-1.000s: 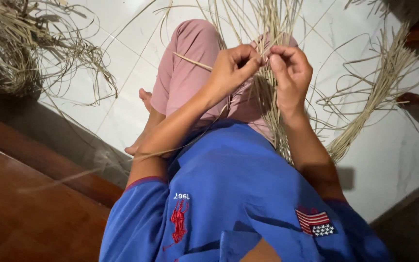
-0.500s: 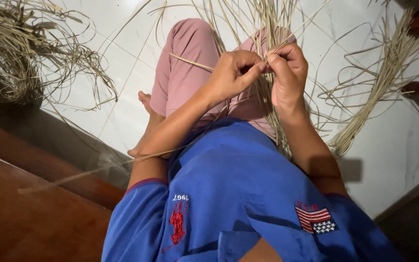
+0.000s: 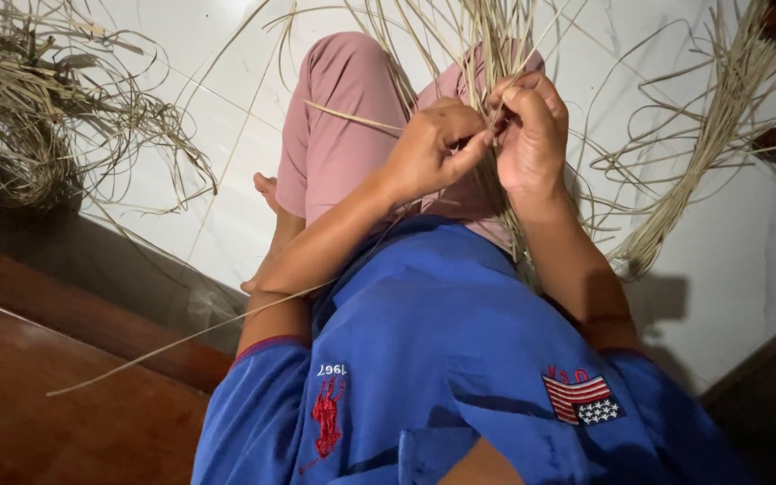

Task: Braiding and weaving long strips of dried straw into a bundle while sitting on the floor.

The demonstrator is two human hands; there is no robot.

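- Left hand (image 3: 433, 148) and right hand (image 3: 532, 135) pinched shut on thin straw strips (image 3: 496, 45) above pink knee (image 3: 343, 99).
- Pressed closer together than before; strips pulled tighter, weaving moving on.

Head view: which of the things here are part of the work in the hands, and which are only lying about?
In hand:
- left hand and right hand, both pinching strands
- upright straw strands over the knee

Lying about:
- tangled straw heap, far left
- loose straw bundle, on the white floor at right
- long single strand across the wooden step
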